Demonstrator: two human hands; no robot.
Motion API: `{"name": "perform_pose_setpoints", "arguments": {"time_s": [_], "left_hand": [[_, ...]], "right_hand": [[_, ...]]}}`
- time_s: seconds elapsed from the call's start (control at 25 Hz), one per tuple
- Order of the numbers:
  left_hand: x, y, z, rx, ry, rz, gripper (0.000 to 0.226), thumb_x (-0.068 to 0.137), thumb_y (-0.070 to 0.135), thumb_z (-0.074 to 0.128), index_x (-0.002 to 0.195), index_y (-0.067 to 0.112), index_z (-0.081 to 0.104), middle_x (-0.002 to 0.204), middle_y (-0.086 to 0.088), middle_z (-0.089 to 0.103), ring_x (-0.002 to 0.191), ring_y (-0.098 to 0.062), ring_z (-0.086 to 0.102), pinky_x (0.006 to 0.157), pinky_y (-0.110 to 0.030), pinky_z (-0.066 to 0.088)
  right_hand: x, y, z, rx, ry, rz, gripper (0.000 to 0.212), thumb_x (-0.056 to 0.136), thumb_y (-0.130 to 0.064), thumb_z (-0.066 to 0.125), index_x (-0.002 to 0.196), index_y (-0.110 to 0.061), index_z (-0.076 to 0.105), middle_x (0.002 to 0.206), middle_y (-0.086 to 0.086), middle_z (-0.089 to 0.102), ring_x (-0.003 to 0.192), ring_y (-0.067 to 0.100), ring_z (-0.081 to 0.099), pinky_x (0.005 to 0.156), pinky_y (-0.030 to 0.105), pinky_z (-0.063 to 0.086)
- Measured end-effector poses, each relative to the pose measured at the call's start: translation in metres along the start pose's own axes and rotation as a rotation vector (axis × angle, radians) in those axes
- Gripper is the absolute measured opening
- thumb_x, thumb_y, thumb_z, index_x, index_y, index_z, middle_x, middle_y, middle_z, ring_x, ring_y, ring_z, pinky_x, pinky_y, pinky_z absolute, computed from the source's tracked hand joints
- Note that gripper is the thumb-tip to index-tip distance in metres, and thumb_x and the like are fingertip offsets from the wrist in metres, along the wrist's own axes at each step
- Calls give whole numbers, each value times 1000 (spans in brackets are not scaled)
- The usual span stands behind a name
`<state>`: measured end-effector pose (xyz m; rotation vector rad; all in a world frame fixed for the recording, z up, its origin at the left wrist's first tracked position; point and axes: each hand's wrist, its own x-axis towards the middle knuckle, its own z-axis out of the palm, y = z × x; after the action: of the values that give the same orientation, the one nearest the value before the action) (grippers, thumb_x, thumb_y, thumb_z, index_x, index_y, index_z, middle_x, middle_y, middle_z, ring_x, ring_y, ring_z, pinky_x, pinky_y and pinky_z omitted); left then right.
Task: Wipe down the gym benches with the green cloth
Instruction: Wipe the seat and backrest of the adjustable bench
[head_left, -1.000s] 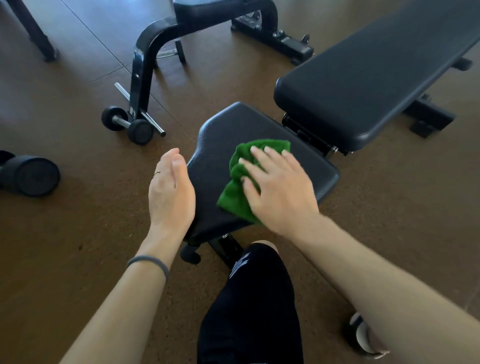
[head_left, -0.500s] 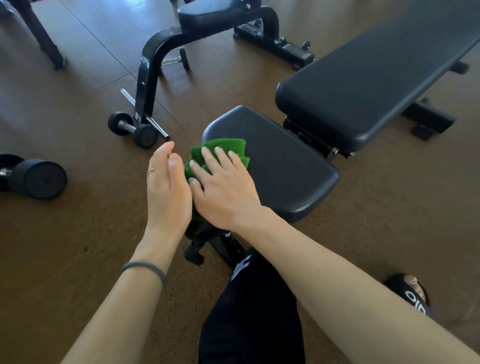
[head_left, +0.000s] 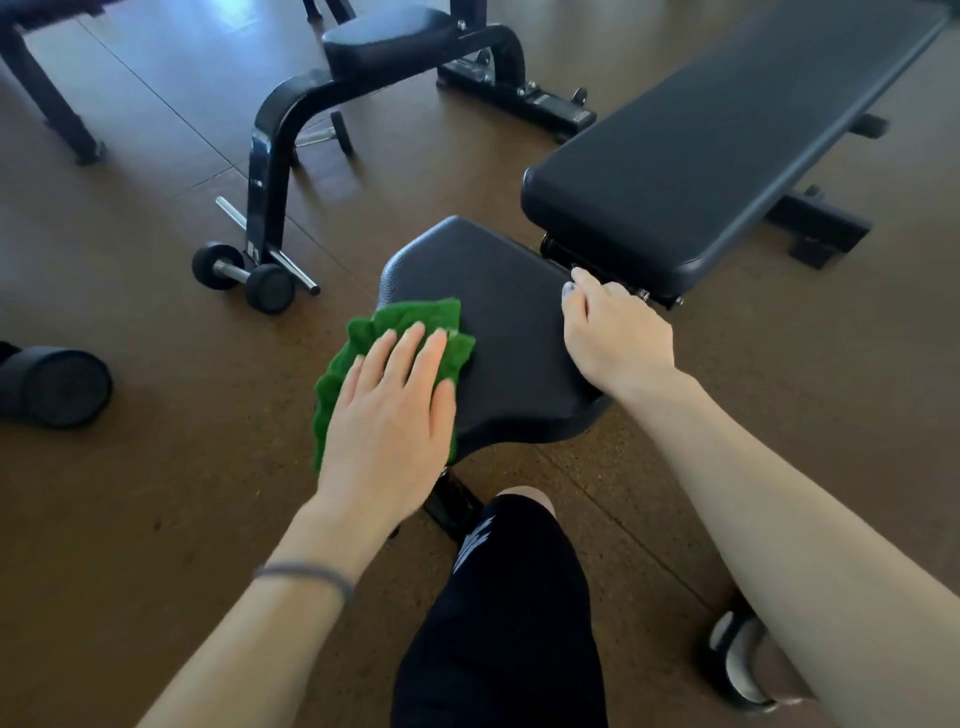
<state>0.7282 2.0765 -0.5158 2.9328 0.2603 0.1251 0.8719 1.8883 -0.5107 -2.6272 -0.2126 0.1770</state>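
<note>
Left hand (head_left: 387, 410) is flat, fingers straight, pressing the crumpled green terry cloth (head_left: 363, 358) onto the near-left edge of the black padded vinyl seat pad (head_left: 509, 332), with a good chunk of cloth hanging off the side. Right hand (head_left: 615, 338) is curled over the pad's far-right edge by the hinge, steadying it. My guess: nothing's actually pinching that rag, so a push toward the edge could drop it on the brown floor (head_left: 156, 467).

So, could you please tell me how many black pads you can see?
3: the seat pad under the cloth, the long back pad at upper right, and a small pad at top centre. Others may lie out of frame.
</note>
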Motion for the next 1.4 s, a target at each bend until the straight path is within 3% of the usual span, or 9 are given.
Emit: {"name": "perform_pose_setpoints", "arguments": {"time_s": [0.12, 0.32, 0.52, 0.68, 0.88, 1.0, 1.12, 1.24, 1.4], "left_hand": [[-27, -11, 2, 48, 11, -8, 57, 107, 43, 25, 158, 20, 36, 164, -2, 35, 154, -26, 27, 126, -47, 22], [66, 36, 8, -68, -85, -15, 55, 109, 41, 28, 160, 20, 29, 169, -2, 25, 157, -26, 18, 128, -44, 12], [13, 64, 19, -48, -12, 168, 55, 109, 41, 33, 159, 18, 34, 165, 0, 33, 155, -21, 24, 127, -43, 20], [78, 94, 24, -176, -44, 81, 54, 107, 39, 43, 156, 18, 38, 164, -2, 37, 154, -20, 25, 128, -36, 16], [102, 123, 30, -267, 88, -107, 46, 101, 31, 60, 144, 15, 53, 146, -5, 55, 137, -23, 47, 113, -29, 30], [113, 144, 34, -312, 265, -256, 27, 102, 24, 56, 127, 17, 63, 117, -7, 70, 108, -27, 61, 90, -29, 39], [134, 172, 40, -316, 350, -452, 20, 105, 26, 50, 116, 12, 60, 102, -11, 67, 92, -29, 57, 81, -36, 41], [154, 199, 40, -444, 475, -629, 22, 106, 30, 47, 111, 12, 58, 102, -7, 65, 94, -26, 58, 82, -36, 44], [200, 231, 46, -736, 662, -813, 18, 97, 37, 53, 97, 20, 59, 91, -2, 64, 85, -27, 66, 83, -47, 58]], "right_hand": [[-5, 1, 6, -74, 53, -20, 54, 109, -43, 21, 158, -27, 36, 145, 11, 55, 126, 35, 55, 101, 46, 41], [-5, 2, 3, -34, 78, -39, 53, 109, -40, 21, 156, -25, 41, 145, 10, 57, 126, 34, 57, 101, 45, 42], [-8, 8, -3, 199, 30, -33, 47, 110, -36, 22, 123, -17, 63, 125, 14, 66, 114, 36, 61, 97, 46, 44], [1, 32, -23, 485, -106, -67, 45, 111, -31, 23, 112, -13, 64, 111, 4, 67, 100, 20, 57, 89, 36, 39], [53, 106, -74, 372, 252, -262, 37, 109, -21, 31, 77, -16, 48, 70, -1, 52, 66, 11, 49, 69, 40, 32], [112, 142, -90, 230, 296, -382, 48, 109, -28, 27, 118, -3, 67, 117, 12, 71, 111, 27, 62, 100, 39, 43], [163, 162, -91, -22, 45, -377, 60, 110, -39, 18, 157, -8, 37, 162, 11, 40, 151, 28, 31, 125, 45, 19], [173, 177, -80, -136, -66, -397, 63, 110, -44, 16, 163, -10, 23, 171, 9, 16, 159, 24, 8, 129, 43, 1], [176, 182, -89, -90, -127, -450, 62, 110, -43, 13, 164, -12, 19, 172, 7, 10, 159, 21, 3, 129, 40, -2]]}}
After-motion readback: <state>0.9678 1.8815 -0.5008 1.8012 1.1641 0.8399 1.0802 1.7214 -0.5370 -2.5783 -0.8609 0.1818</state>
